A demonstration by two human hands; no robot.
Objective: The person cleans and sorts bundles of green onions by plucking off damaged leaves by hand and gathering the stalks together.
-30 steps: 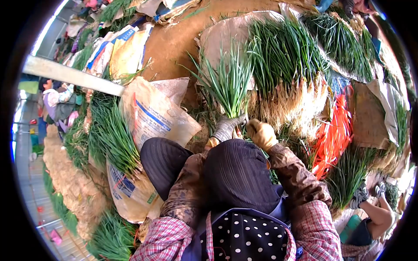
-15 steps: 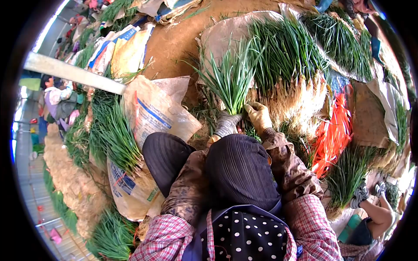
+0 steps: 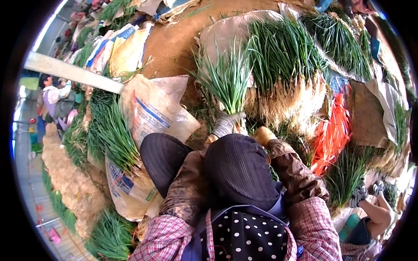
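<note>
My left hand (image 3: pixel 227 123), in a grey striped glove, is closed around the lower part of a bunch of scallions (image 3: pixel 228 80). The long green leaves fan upward, and the pale root ends show below the grip. My right hand (image 3: pixel 264 136), in a yellowish glove, is just right of those root ends, apart from the leaves. Its fingers look curled in; my knee partly hides them, and what they hold, if anything, cannot be made out. Beyond both hands lies a large pile of scallions (image 3: pixel 285 56) with straw-coloured roots facing me.
Red plastic strips (image 3: pixel 333 135) lie to the right, beside a brown sack (image 3: pixel 370 115). A printed white sack (image 3: pixel 152 108) is left of my knees, near more scallions (image 3: pixel 115 135). A pale bar (image 3: pixel 74 73) crosses the upper left. Other people sit at left and lower right.
My right hand has moved down and away from the base of the scallions, its fingers now curled. My left hand keeps its hold, and the bunch has shifted slightly left.
</note>
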